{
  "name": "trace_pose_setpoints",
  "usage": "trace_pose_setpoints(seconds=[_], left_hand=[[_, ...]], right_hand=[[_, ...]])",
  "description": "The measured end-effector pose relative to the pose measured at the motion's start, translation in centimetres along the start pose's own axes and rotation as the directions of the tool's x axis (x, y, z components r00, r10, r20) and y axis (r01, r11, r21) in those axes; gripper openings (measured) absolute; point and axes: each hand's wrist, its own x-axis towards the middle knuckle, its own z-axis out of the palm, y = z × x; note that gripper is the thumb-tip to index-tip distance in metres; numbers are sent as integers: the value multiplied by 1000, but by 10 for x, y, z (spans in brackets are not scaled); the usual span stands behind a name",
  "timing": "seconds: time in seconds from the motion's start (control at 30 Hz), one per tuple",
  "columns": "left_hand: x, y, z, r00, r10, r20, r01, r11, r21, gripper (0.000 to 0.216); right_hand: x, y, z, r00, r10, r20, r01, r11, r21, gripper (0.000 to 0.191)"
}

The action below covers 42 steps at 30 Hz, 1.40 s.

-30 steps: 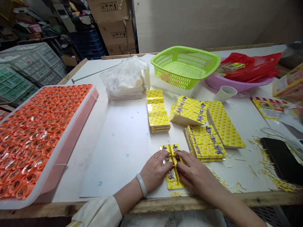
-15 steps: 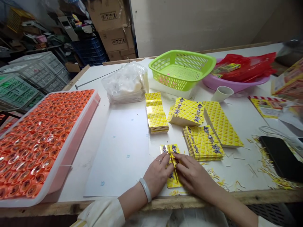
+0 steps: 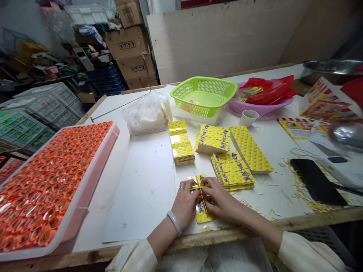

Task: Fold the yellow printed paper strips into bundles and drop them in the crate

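A small yellow printed card sheet (image 3: 202, 217) with dark figures lies near the table's front edge, between my two hands. My left hand (image 3: 184, 204), wearing a ring and a pale bangle, has its fingers curled and pinching the left part of the sheet. From the other side my right hand (image 3: 221, 198) grips the right part, its fingers bent close to the middle. A thin yellow strip (image 3: 202, 198) runs along the sheet's centre line between my fingertips and looks partly raised. My fingers cover much of the sheet.
Yellow card stacks (image 3: 181, 145) stand beyond my hands, with more stacks (image 3: 234, 173) to the right. A tray of orange round pieces (image 3: 115, 130) is at left. A green basket (image 3: 204, 109), paper cup (image 3: 249, 118) and black phone (image 3: 314, 181) lie around. Thin scraps litter the right side.
My view has tilted up, so the table sits lower and further left. My fingers have bunched closer over the sheet, and its centre strip now looks lifted.
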Motion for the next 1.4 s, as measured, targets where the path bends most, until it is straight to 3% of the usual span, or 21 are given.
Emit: trace_pose_setpoints(seconds=[0.1, 0.17, 0.3, 0.4, 0.47, 0.5, 0.53, 0.6, 0.67, 0.73, 0.83, 0.9, 1.0, 1.03, 1.1, 1.17, 1.2, 1.27, 1.4], left_hand=[[-1, 2, 2, 999, 49, -8, -47, 986, 158, 25], [-2, 3, 2, 998, 56, -9, -54, 985, 165, 22], [-8, 3, -3, 995, 22, -94, -22, 1000, -7, 15], [-12, 4, -8, 976, -52, -213, 16, 986, -167, 15], [-13, 6, -13, 967, -121, -223, 37, 937, -347, 13], [-13, 9, -15, 967, -147, -209, 42, 898, -438, 11], [-13, 13, -17, 968, -161, -194, 40, 858, -512, 8], [-13, 24, -20, 969, -160, -187, 16, 799, -601, 6], [-19, 39, -19, 971, -140, -192, -13, 778, -628, 17], [-30, 52, -12, 977, -90, -192, -44, 802, -596, 33], [-51, 64, 5, 965, 133, -225, -220, 880, -421, 45], [-61, 69, 20, 901, 319, -295, -402, 869, -287, 50], [-68, 79, 46, 761, 507, -405, -607, 778, -165, 52], [-69, 84, 54, 749, 508, -426, -620, 765, -177, 52], [-68, 94, 70, 813, 414, -410, -548, 782, -298, 52], [-66, 104, 83, 917, 264, -299, -380, 806, -454, 55], [-64, 108, 88, 948, 217, -234, -309, 807, -503, 56], [-60, 114, 97, 971, 191, -145, -240, 811, -535, 59], [-51, 121, 111, 956, 278, -97, -289, 830, -477, 63]], right_hand=[[-3, -2, 1, 999, -14, -46, 12, 999, -45, 19], [-7, -4, 4, 996, -24, -83, 20, 998, -58, 18], [-17, -6, 5, 983, -29, -182, 23, 999, -38, 15], [-27, -10, 1, 941, -19, -339, 16, 1000, -12, 17], [-35, -15, -1, 878, 82, -471, -34, 993, 109, 34], [-40, -18, -2, 840, 194, -507, -76, 967, 244, 46], [-45, -21, -3, 806, 337, -486, -120, 898, 424, 56], [-58, -30, -2, 762, 588, -270, -172, 587, 791, 65], [-73, -41, 0, 779, 627, -8, -142, 190, 971, 59], [-91, -52, 4, 825, 556, 104, -66, -87, 994, 47], [-118, -63, 14, 836, 533, 132, 53, -318, 947, 31], [-137, -66, 23, 802, 579, 147, 130, -410, 903, 24], [-162, -63, 38, 743, 649, 163, 217, -464, 859, 21], [-170, -61, 42, 718, 677, 163, 245, -465, 851, 21], [-184, -56, 47, 666, 731, 149, 295, -442, 847, 21], [-196, -50, 47, 634, 763, 125, 318, -405, 857, 21], [-201, -47, 47, 625, 772, 117, 313, -384, 869, 21], [-208, -41, 46, 593, 799, 101, 298, -334, 894, 24], [-217, -29, 50, 460, 885, 67, 340, -246, 908, 25]])
